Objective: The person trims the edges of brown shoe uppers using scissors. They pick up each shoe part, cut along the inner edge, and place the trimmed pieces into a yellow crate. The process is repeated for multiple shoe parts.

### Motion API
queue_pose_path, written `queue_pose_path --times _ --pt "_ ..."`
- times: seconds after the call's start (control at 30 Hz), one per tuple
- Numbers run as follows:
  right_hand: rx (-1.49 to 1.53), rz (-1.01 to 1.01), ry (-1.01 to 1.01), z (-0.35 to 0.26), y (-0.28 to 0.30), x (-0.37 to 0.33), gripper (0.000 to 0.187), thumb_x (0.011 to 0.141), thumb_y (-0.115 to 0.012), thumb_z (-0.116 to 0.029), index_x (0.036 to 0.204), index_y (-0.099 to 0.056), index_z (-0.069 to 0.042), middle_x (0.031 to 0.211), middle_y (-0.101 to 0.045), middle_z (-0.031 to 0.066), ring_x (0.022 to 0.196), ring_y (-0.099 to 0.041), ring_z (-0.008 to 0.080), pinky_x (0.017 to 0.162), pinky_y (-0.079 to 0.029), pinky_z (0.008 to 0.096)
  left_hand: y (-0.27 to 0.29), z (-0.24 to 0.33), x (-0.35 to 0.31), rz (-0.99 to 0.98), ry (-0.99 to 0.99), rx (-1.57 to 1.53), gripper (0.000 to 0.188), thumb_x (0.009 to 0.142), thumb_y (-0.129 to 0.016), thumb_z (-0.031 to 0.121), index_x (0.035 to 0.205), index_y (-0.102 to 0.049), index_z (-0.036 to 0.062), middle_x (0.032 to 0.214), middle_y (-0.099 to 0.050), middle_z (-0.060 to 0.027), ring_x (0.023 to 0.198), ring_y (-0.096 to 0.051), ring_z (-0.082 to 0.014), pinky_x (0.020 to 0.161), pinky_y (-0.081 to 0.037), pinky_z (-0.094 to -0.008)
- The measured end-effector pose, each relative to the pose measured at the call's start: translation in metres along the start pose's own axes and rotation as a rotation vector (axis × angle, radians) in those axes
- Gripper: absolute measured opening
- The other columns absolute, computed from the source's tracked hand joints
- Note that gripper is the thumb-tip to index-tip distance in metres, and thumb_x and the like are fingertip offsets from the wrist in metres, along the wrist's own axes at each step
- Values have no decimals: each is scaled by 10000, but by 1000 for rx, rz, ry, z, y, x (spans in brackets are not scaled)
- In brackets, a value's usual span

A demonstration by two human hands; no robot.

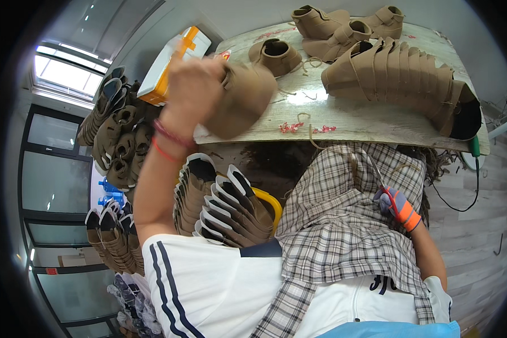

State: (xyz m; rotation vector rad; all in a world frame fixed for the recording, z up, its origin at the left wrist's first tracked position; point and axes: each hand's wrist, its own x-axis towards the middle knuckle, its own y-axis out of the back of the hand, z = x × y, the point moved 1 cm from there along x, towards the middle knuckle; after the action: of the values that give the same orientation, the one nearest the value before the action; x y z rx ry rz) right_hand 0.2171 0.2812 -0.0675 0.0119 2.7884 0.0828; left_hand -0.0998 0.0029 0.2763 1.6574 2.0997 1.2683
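My left hand (194, 81), bare and with red bands at its wrist, is raised over the table's left side. It grips a brown shoe upper (245, 98); both are smeared by motion, and the fingertips are hard to make out. Low over my checked apron (343, 208), my right hand (399, 207), in a grey and orange glove, is closed round red-handled scissors (382, 183). Their thin blades point toward the table edge. Nearest to the left hand on the table stands a finished-looking brown shoe upper (276, 55).
On the table (366, 124) lie a long nested row of brown uppers (394, 70), several loose ones (338, 34), cord ends and red scraps (292, 128). A white and orange box (169, 65) stands at the left. More stacked uppers (225, 208) stand below, beside a yellow rim (271, 205).
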Motion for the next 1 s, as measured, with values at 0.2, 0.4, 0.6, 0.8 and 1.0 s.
queue_pose_path --times 0.2,0.4,0.6,0.8,1.0 --pt "0 11 -9 2 1 3 363 940 -487 -322 971 -590 25 593 -491 -21 514 -432 67 479 -356 218 -116 -77 31 -148 139 241 200 849 -476 135 783 -664 114 705 -671 -124 663 -666 -269 1028 -335 -546" --pt "32 67 -100 -14 -2 1 257 886 -475 -191 991 -587 15 623 -496 -6 556 -443 73 521 -385 224 -284 -97 8 -385 391 -123 263 880 -413 169 910 -667 108 931 -678 -170 909 -652 -347 782 -513 -452" --pt "92 61 -149 -27 -4 -1 160 863 -544 -114 973 -584 -5 646 -483 -26 555 -430 62 524 -384 217 -263 -103 51 -171 402 -509 323 818 -617 200 1122 -653 96 1067 -660 -158 1024 -604 -335 899 -472 -409" --pt "143 42 -232 -40 -4 -1 162 879 -546 -125 996 -578 -16 646 -470 -48 556 -399 48 529 -364 206 -324 40 107 -38 733 -726 526 813 -622 179 1319 -508 87 1223 -586 -200 1178 -517 -353 986 -424 -406" --pt "93 89 -125 -15 -5 -4 164 885 -566 -142 988 -575 -13 648 -476 -37 554 -401 50 516 -350 203 -305 36 59 -415 582 -993 542 819 -469 10 1354 -468 100 1250 -577 -207 1186 -536 -330 997 -417 -370"
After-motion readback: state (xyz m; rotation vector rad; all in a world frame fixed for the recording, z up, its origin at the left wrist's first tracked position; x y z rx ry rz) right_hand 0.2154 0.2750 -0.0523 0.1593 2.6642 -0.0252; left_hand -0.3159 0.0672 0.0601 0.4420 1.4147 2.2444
